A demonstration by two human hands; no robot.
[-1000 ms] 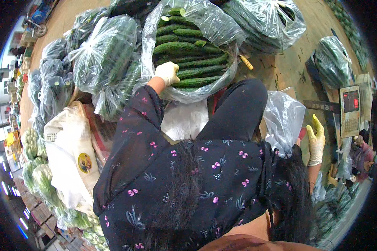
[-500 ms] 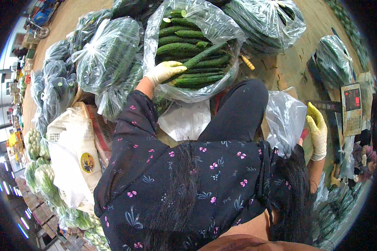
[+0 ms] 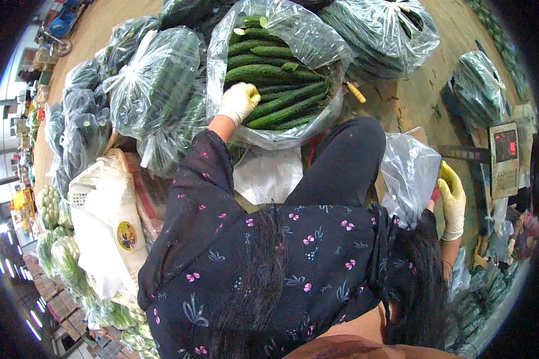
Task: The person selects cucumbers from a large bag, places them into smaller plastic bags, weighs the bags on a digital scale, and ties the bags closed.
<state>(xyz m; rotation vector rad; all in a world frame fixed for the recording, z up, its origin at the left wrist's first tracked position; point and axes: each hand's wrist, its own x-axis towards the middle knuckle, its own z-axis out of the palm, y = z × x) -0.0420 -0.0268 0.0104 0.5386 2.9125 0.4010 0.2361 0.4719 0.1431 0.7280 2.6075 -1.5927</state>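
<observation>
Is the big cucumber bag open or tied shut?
Open. The clear bag gapes at the top, cucumbers showing, and the gloved left hand reaches inside.

Long dark green cucumbers (image 3: pixel 275 90) lie stacked on their sides inside an open clear plastic bag (image 3: pixel 317 42), which stands on the floor.

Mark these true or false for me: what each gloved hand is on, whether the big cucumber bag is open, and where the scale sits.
1. The left hand grips a cucumber in the open clear bag. True.
2. The right hand is bare. False: it wears a yellow glove.
3. The right hand holds the empty clear bag. True.
4. The cucumber bag is tied shut. False: its mouth is open.
5. The weighing scale sits at the person's left. False: it is at the right.
</observation>
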